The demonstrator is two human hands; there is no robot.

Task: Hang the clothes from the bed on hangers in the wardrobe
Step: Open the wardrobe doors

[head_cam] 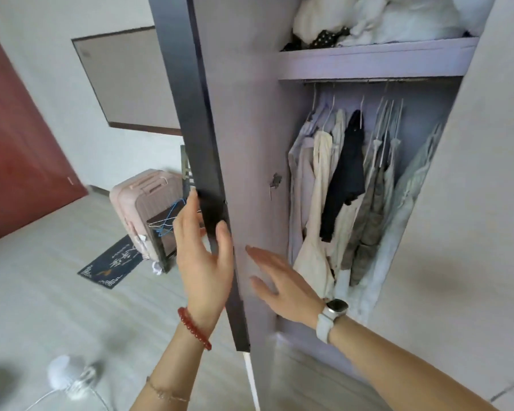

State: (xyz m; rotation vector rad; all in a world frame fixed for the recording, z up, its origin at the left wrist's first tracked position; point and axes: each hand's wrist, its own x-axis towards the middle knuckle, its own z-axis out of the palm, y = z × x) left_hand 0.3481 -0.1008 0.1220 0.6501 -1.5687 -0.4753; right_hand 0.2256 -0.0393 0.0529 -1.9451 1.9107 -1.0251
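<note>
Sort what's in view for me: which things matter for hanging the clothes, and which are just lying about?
For the job:
wardrobe door, left hand on its edge, right hand flat against it
rail
hung clothes
spare hangers on the stool

Lying about:
pink suitcase
doormat
bedding on the top shelf

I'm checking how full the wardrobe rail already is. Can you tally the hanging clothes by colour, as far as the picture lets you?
Cream or beige garments: 2 clearly seen
Black garment: 1
Grey-brown patterned garment: 1
Pale white or light blue garments: at least 3, since they overlap
Total: at least 7 on the rail
</note>
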